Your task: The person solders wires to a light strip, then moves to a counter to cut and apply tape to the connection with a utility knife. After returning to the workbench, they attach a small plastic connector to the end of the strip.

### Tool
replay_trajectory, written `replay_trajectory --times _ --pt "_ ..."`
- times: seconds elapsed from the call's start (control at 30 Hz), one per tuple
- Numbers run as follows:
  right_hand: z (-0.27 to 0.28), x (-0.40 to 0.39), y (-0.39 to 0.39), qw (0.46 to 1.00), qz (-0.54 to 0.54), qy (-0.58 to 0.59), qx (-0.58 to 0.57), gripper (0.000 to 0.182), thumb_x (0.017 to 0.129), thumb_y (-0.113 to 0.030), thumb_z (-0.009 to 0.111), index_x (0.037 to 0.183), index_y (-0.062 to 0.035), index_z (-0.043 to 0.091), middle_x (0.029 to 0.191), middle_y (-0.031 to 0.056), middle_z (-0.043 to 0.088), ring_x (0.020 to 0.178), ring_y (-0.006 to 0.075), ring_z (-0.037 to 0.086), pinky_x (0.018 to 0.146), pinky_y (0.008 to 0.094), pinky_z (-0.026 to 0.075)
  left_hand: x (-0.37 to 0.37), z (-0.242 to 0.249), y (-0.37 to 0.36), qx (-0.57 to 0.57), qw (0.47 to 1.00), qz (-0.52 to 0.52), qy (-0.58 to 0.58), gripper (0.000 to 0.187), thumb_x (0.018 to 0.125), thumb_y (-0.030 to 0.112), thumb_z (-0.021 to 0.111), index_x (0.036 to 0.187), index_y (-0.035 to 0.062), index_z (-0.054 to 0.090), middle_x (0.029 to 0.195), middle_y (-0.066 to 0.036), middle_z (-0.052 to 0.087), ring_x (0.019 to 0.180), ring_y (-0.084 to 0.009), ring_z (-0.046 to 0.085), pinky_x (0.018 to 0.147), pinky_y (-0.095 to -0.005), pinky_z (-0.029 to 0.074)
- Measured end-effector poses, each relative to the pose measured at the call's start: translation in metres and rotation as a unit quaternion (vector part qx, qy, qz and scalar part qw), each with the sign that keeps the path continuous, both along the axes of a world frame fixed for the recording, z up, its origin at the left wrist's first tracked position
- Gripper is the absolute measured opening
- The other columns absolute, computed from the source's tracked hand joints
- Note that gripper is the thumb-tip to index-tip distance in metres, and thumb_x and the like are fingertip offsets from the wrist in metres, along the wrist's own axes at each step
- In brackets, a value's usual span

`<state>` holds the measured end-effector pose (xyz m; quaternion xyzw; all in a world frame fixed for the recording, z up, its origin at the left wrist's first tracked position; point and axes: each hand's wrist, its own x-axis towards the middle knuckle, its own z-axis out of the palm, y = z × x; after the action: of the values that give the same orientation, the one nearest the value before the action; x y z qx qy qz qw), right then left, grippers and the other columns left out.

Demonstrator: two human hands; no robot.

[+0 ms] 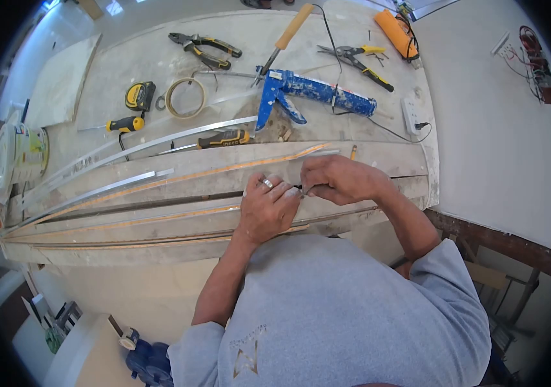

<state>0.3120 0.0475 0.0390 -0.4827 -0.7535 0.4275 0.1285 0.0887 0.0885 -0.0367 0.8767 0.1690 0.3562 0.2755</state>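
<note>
Over the front of the worktable, my left hand (269, 208), with a ring on one finger, is closed with curled fingers. Close beside it, my right hand (341, 180) pinches thumb and fingers together. A small dark piece (300, 188) shows between the fingertips of both hands; it is too small and covered to name. Long, thin orange-yellow strips (178, 178) lie along the boards around my hands, one passing just behind them. Another strip (159, 223) runs up to my left hand. Slim silvery metal channels (178, 137) lie farther back on the left.
Behind my hands lie a blue caulking gun (327, 92), a soldering iron or similar wooden-handled tool (293, 27), pliers (205, 49), snips (359, 61), a tape roll (185, 98), a tape measure (140, 97) and screwdrivers (224, 138). A corded power strip (411, 116) sits right; a bucket (20, 151) left.
</note>
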Motion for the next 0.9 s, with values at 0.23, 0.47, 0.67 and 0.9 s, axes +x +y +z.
replay_trajectory --times 0.23,0.47,0.67,0.9 --pt "-0.005 0.003 0.011 0.999 0.022 -0.002 -0.028 0.013 0.082 -0.008 0.068 0.091 0.0016 0.065 0.093 0.0134 0.063 0.09 0.0347 0.063 0.079 0.0434 0.051 -0.001 0.002 0.001 -0.015 1.0 -0.005 0.002 0.017 0.073 0.008 0.077 0.086 0.0104 0.067 0.085 0.0 0.066 0.082 -0.0196 0.06 0.08 -0.0404 0.041" --pt "-0.021 0.002 0.01 1.0 -0.001 0.011 -0.029 0.016 0.077 -0.01 0.063 0.088 0.0018 0.065 0.091 0.0162 0.063 0.086 0.036 0.062 0.078 0.0443 0.05 0.0 0.0 0.004 -0.013 1.0 -0.009 0.006 0.009 0.078 0.011 0.074 0.084 0.0112 0.068 0.086 0.0 0.069 0.08 -0.0186 0.061 0.079 -0.0405 0.041" --pt "-0.037 0.0 -0.001 0.996 -0.083 -0.007 -0.025 0.017 0.076 -0.012 0.063 0.084 0.0019 0.065 0.081 0.0177 0.062 0.08 0.0359 0.063 0.074 0.043 0.05 -0.001 0.001 0.003 0.006 1.0 -0.013 0.01 0.008 0.079 0.012 0.074 0.084 0.012 0.068 0.086 0.001 0.069 0.08 -0.0178 0.061 0.08 -0.0407 0.042" --pt "-0.033 -0.005 -0.002 0.99 -0.129 -0.018 -0.058 0.018 0.077 -0.014 0.064 0.079 0.0031 0.061 0.079 0.0182 0.062 0.074 0.0366 0.06 0.069 0.0436 0.047 0.0 0.0 0.002 0.004 1.0 -0.015 0.018 0.01 0.078 0.01 0.074 0.086 0.0122 0.069 0.086 0.001 0.069 0.081 -0.0177 0.061 0.082 -0.0408 0.043"
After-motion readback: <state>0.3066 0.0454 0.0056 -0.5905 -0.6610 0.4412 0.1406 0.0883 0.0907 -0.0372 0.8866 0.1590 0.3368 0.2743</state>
